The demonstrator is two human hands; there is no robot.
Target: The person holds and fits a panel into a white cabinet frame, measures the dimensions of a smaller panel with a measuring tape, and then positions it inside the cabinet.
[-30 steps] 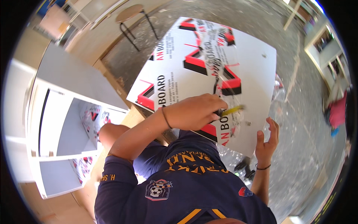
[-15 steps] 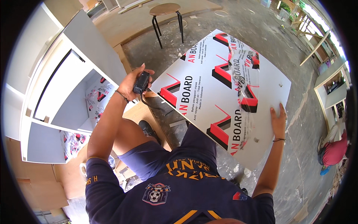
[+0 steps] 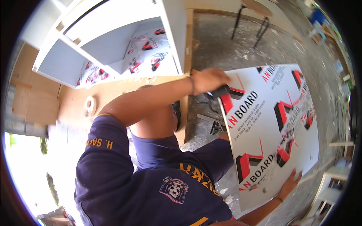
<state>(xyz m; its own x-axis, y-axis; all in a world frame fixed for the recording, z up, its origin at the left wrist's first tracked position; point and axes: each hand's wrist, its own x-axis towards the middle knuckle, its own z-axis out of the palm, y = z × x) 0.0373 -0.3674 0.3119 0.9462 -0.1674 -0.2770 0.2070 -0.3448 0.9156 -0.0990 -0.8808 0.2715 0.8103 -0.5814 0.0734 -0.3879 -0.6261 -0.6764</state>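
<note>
My left hand (image 3: 209, 81) is closed around a small black device with a cord (image 3: 220, 92), at the left edge of a white board (image 3: 260, 124). The hand is slightly blurred, so its fingers do not show clearly. Red and black printing covers the board, and a strip of clear film or tape crosses its face. The board lies tilted over my right leg. My right hand (image 3: 288, 185) grips it by the lower right edge, with some of the fingers hidden.
To the left stands a white cabinet (image 3: 175, 34) with open compartments, lined with printed film. A tape roll (image 3: 89, 106) lies near it on brown sheeting. A black tool (image 3: 216, 127) is on the concrete floor by my leg. Beyond is a stool (image 3: 256, 7); shelving (image 3: 328, 188) stands right.
My left hand has brought the black device down from beside the board to its left edge. The view has turned, with the cabinet and board both appearing further right.
</note>
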